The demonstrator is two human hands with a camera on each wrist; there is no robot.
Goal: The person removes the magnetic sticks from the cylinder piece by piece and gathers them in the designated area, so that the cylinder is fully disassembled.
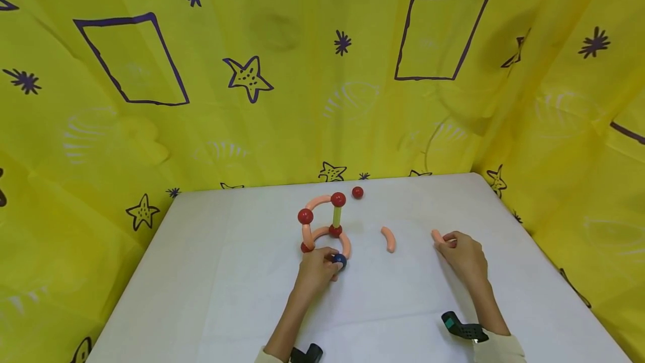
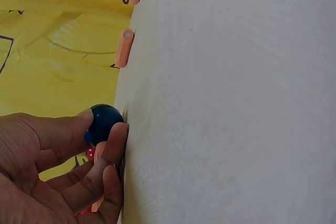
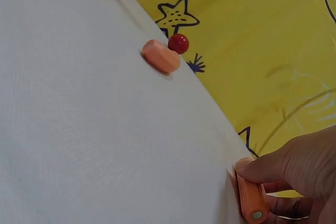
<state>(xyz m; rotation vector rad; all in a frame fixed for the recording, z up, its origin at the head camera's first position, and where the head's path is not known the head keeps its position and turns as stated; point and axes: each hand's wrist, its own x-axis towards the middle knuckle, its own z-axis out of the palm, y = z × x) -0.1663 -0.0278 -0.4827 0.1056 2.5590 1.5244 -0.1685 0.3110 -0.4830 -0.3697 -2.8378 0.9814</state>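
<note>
My left hand (image 1: 316, 270) pinches a dark blue ball (image 1: 340, 261) between thumb and fingers, at the near end of a curved orange rod (image 1: 345, 244). That rod belongs to a standing frame of orange curved rods, red balls (image 1: 305, 216) and one upright yellow-green rod (image 1: 337, 216). Part of the frame's near left is hidden behind the left hand. Over at the right, my right hand (image 1: 463, 256) holds another curved orange rod (image 3: 253, 195) by thumb and fingers, low at the tabletop. A round metal-coloured spot shows on that rod's end in the right wrist view.
One loose curved orange rod (image 1: 388, 239) lies on the white table (image 1: 242, 296) between the hands. Behind the frame, near the table's back edge, sits a single red ball (image 1: 358, 192). A yellow patterned curtain (image 1: 302, 128) hangs round the back and sides.
</note>
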